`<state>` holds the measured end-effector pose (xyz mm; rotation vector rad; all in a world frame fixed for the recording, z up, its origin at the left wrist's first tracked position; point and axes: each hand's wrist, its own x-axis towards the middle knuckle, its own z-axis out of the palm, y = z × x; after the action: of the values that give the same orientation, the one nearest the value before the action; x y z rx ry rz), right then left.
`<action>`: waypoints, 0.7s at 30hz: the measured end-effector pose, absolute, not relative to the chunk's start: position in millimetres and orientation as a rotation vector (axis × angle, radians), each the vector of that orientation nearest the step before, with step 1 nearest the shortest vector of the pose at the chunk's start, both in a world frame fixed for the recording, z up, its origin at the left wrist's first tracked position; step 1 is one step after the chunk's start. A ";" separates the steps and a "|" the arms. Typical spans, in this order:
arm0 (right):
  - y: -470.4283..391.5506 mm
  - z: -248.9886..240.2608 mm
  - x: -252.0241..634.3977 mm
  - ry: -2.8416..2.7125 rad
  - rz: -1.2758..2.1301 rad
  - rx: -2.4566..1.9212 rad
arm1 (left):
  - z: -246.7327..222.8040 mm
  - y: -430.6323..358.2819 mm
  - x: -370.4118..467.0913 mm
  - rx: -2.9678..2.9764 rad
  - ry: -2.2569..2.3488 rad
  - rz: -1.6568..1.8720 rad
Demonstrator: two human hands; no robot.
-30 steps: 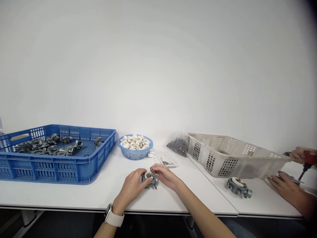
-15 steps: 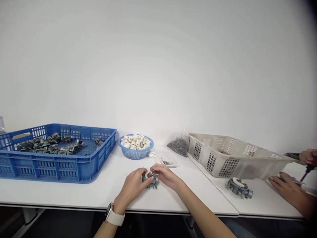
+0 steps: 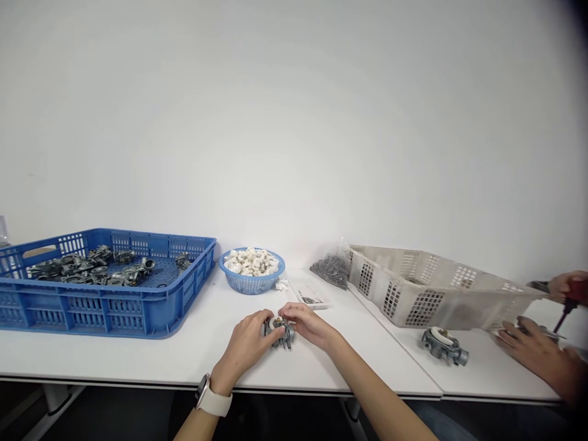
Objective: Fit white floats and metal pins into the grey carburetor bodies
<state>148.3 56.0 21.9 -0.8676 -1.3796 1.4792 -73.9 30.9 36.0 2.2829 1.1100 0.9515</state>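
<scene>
A grey metal carburetor point(image 3: 285, 339) with a white plastic float point(image 3: 276, 321) on its top side rests on the white table in front of me. My left hand point(image 3: 252, 339) is closed round its left side, thumb across the front near the float. From the right, my right hand point(image 3: 305, 323) pinches at the top of the carburetor beside the float and small brass parts. What lies between those fingertips is too small and covered to make out.
A blue crate point(image 3: 169, 306) of carburetors stands left, a blue basket point(image 3: 252, 285) of white floats behind my hands. Rightward are a bag of dark small parts point(image 3: 333, 269), a pale crate point(image 3: 441, 306), another carburetor point(image 3: 443, 347) and a co-worker's hand point(image 3: 533, 349) near a red-handled screwdriver point(image 3: 574, 297).
My hands and the carburetor stay almost in place. At the right edge, the co-worker's upper hand and red screwdriver have shifted slightly.
</scene>
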 end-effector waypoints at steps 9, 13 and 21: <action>54.3 24.0 148.4 -1.375 1.486 -0.875 | 35.2 32.2 -73.5 2.293 1.123 0.948; 54.1 23.8 148.8 -1.378 1.491 -0.874 | 34.3 32.2 -73.0 2.291 1.135 0.956; 59.3 19.4 151.5 -1.368 1.482 -0.876 | 34.5 31.0 -73.1 2.295 1.164 0.954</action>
<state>151.5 59.3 19.4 -0.8762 -1.3676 1.4817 -73.1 31.0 34.5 2.2946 1.1641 0.9543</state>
